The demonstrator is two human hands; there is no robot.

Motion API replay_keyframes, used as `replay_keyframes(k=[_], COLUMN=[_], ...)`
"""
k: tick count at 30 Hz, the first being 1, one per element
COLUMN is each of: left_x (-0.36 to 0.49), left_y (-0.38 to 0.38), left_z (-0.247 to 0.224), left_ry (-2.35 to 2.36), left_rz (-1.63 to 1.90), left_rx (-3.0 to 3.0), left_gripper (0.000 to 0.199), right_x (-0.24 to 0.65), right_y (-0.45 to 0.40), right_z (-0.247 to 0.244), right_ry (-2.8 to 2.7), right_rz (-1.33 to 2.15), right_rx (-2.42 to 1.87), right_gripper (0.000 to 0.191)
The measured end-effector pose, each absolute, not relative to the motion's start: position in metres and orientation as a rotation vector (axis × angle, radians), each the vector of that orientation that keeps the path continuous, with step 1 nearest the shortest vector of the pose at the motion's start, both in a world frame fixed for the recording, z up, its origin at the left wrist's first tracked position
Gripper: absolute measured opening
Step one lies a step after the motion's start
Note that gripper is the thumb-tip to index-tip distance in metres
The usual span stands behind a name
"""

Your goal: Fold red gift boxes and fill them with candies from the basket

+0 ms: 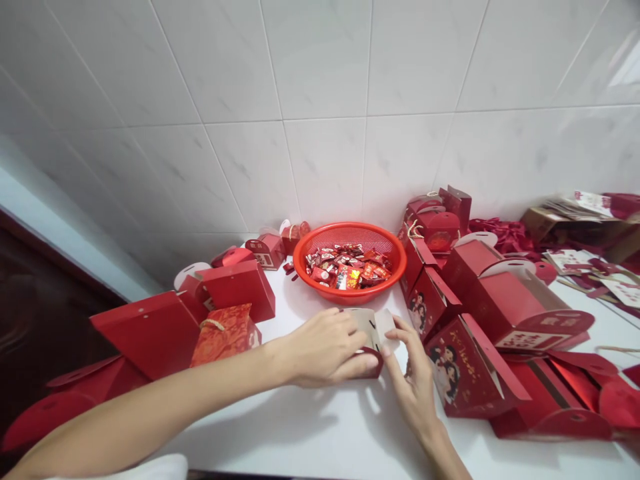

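A small red gift box (369, 373) with a pale inner side stands on the white table between my hands. My left hand (325, 347) reaches across from the left, its fingers closed over the box's left side and near edge. At the box's right side, my right hand (413, 373) pinches a pale flap (384, 325) between thumb and fingers. Part of the box is hidden under my left hand. Just behind it sits a red plastic basket (300, 260) holding many wrapped sweets (350, 267).
Red gift boxes (237, 287) crowd the left side, with an orange patterned box (223, 337) among them. More red boxes (465, 367) stand close on the right. Cards (575, 263) and a cardboard box (543, 223) lie at the far right. A tiled wall (325, 167) rises behind.
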State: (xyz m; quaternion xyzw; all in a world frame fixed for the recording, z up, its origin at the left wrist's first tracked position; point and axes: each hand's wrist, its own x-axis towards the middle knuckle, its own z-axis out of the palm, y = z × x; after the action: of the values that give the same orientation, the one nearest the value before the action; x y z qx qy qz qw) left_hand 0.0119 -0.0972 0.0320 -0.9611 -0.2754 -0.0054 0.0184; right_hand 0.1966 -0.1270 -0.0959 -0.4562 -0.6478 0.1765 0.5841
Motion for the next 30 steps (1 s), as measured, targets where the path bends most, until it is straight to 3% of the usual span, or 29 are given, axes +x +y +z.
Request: replay_keyframes(k=[6,13,18,22,27,30], left_x=[0.002,-0.004,-0.010,-0.017,-0.016,-0.014], left_y=[-0.089,-0.094,-0.094,-0.088,-0.079,-0.064], left_z=[0.043,0.035,0.026,0.016,0.014,0.028], left_ry=[-1.398,-1.724,-1.923,-1.965,-1.949,-1.775], left_rz=[0.175,0.313,0.214,0.054,0.049,0.027], left_rx=[-2.822,-2.808,-2.906,-3.006,-2.964,-3.035], left_gripper=[0.029,0.094,0.103,0.094,0.076,0.046], right_x=[0.199,0.194,0.198,0.206,0.209,0.208], right_y=[-0.125,-0.126,-0.130,-0.128,-0.121,-0.117], right_z=[-0.094,-0.084,-0.085,-0.094,-0.100,-0.097], right_ry=[-1.437,-1.469,-1.611,-1.770,-1.716,-1.693], right_rz=[0.577,0.600,0.673,0.705,0.727,0.686], right_rx=[-1.171,-1.239,-1.319,-1.291,-1.284,-1.242], right_gripper=[0.022,0.025,0.046,0.066,0.064,0.060])
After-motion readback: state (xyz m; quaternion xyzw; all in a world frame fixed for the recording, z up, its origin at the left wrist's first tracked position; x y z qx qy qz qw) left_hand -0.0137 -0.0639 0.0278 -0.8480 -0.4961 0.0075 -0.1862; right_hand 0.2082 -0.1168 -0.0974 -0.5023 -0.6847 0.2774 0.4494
